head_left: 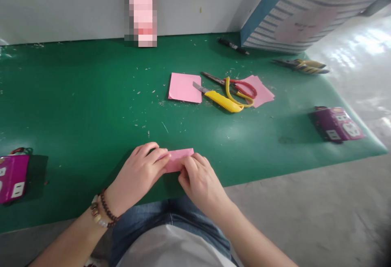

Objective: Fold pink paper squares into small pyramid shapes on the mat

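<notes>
A folded piece of pink paper is held between my two hands near the front edge of the green table. My left hand, with beaded bracelets at its wrist, grips the paper's left end, its fingertips pressing on top. At the other end my right hand pinches the paper with curled fingers; the thumb is partly hidden. Farther back lies a stack of square pink paper. The blade of a yellow utility knife rests over that stack's right edge.
Scissors with red and yellow handles lie partly over more pink paper. Behind are a black pen and yellow-handled pliers. Purple packs stand at the left and right. A striped box borders the back right.
</notes>
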`<control>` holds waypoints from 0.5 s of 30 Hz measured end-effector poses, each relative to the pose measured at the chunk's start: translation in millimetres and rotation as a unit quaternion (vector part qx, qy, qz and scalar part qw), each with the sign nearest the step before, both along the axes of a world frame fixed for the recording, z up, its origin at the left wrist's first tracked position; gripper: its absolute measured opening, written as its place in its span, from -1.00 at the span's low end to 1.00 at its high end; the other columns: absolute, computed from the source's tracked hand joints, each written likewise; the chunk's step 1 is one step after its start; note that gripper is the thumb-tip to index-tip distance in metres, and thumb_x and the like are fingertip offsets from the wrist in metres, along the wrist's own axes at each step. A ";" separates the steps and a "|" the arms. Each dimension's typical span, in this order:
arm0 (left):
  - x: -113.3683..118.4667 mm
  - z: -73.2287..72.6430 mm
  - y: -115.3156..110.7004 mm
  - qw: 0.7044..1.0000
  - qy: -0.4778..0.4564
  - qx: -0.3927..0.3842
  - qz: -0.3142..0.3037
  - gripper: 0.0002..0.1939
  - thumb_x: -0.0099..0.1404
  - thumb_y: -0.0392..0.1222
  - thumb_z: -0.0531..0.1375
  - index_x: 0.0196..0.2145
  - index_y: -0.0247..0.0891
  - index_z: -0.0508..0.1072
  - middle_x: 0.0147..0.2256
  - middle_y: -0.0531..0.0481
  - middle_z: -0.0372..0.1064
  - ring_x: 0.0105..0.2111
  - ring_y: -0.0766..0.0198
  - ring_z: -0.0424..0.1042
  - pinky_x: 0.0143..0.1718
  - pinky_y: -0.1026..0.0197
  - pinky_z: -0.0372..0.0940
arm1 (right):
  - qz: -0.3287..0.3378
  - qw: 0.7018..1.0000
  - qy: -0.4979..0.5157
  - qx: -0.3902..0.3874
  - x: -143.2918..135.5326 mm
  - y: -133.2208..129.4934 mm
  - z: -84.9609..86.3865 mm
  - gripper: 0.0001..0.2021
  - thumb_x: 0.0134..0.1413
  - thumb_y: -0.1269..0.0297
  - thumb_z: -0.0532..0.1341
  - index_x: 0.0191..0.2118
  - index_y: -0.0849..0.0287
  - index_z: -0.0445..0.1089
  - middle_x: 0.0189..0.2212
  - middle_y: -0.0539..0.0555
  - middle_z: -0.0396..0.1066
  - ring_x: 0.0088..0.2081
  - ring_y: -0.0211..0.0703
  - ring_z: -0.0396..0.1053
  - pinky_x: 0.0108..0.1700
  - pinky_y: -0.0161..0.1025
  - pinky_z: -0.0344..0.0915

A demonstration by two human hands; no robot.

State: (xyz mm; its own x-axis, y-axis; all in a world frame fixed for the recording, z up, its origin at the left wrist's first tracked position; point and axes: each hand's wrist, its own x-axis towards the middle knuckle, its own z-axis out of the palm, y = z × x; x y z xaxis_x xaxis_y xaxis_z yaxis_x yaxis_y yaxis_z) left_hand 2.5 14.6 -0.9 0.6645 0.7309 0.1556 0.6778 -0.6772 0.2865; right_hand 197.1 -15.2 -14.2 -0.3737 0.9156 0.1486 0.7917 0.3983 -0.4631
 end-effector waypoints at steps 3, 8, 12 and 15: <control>-0.4 -0.9 -0.6 1.000 -0.001 -0.003 0.002 -0.79 0.39 -0.26 0.12 -0.05 -0.25 0.45 -0.03 -0.08 0.43 0.03 0.08 0.30 -0.05 0.01 0.32 | -0.016 1.000 0.008 -0.006 11.0 -0.6 0.4 -0.82 0.05 0.58 0.02 -0.38 0.12 0.18 -0.51 -0.01 0.26 -0.42 -0.15 0.19 -0.31 -0.22 0.18; -1.8 -2.8 -1.9 1.000 -0.005 -0.005 0.008 -0.77 0.40 -0.26 0.11 -0.02 -0.24 0.44 -0.03 -0.10 0.43 0.04 0.08 0.29 -0.03 0.00 0.32 | -0.049 0.999 -0.001 0.016 25.7 -2.5 1.6 -0.82 0.04 0.55 0.03 -0.41 0.10 0.16 -0.54 -0.03 0.23 -0.44 -0.15 0.17 -0.37 -0.24 0.15; -1.1 -1.5 -2.0 1.000 -0.014 -0.006 0.007 -0.78 0.40 -0.29 0.10 -0.04 -0.26 0.43 -0.04 -0.11 0.42 0.03 0.06 0.29 -0.05 -0.01 0.33 | -0.071 0.997 0.008 0.013 38.1 -0.3 6.4 -0.84 0.02 0.54 0.06 -0.41 0.10 0.19 -0.54 -0.03 0.27 -0.44 -0.16 0.22 -0.37 -0.24 0.19; 0.7 0.6 -2.5 1.000 -0.020 -0.015 0.012 -0.79 0.39 -0.32 0.08 -0.07 -0.25 0.44 -0.01 -0.13 0.39 0.04 0.05 0.28 -0.02 -0.04 0.33 | -0.084 0.995 0.054 0.012 42.7 5.3 11.1 -0.80 0.08 0.52 0.06 -0.22 0.13 0.31 -0.41 0.02 0.42 -0.35 -0.14 0.32 -0.29 -0.21 0.28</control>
State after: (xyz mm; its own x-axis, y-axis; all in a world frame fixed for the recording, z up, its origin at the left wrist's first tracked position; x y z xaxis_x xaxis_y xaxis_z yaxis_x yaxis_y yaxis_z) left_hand 3.2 12.1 -0.3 0.6411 0.7509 0.1588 0.6810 -0.6519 0.3336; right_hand 239.8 -10.0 -3.1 -0.1965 0.9593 0.2026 0.7941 0.2769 -0.5411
